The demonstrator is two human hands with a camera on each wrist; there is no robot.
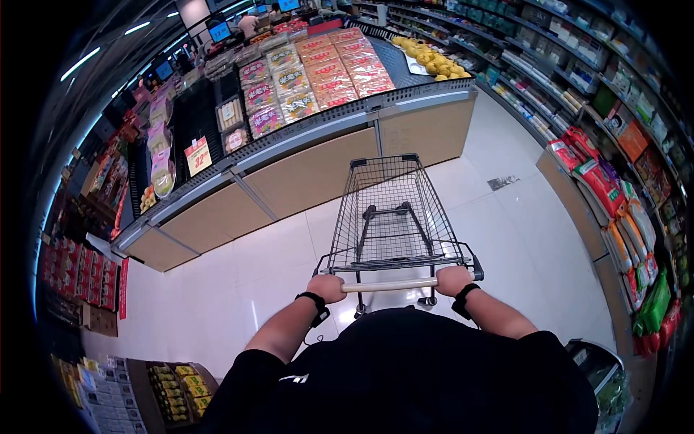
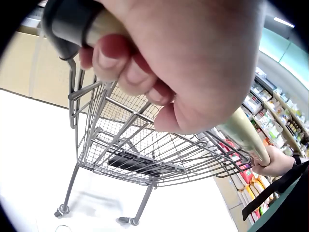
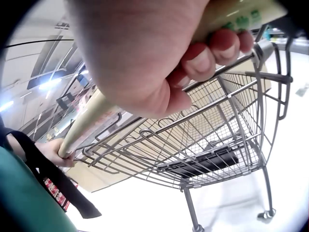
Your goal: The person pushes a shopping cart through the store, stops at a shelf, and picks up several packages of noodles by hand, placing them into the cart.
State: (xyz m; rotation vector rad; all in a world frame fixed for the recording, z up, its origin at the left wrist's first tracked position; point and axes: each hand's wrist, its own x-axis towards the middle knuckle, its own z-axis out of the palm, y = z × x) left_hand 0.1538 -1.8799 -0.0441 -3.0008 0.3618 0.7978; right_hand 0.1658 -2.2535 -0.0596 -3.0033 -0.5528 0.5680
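A wire shopping cart (image 1: 394, 217) stands before me in the head view, with nothing in its basket. Its pale handle bar (image 1: 389, 286) runs crosswise close to my body. My left hand (image 1: 327, 288) grips the bar near its left end, and my right hand (image 1: 454, 281) grips it near the right end. In the left wrist view, the fingers (image 2: 136, 75) curl round the bar beside its dark end cap (image 2: 72, 21). Green print shows on the handle bar (image 3: 244, 21) beyond the right fingers (image 3: 199, 63) in the right wrist view.
A produce stand (image 1: 311, 173) with packaged goods (image 1: 318, 69) and yellow fruit (image 1: 437, 61) crosses ahead of the cart. Shelves (image 1: 549, 72) and stacked bags (image 1: 603, 188) line the right. Red boxes (image 1: 79, 275) are at left, bottled goods (image 1: 177, 390) at lower left. Pale tiled floor (image 1: 289, 246) surrounds the cart.
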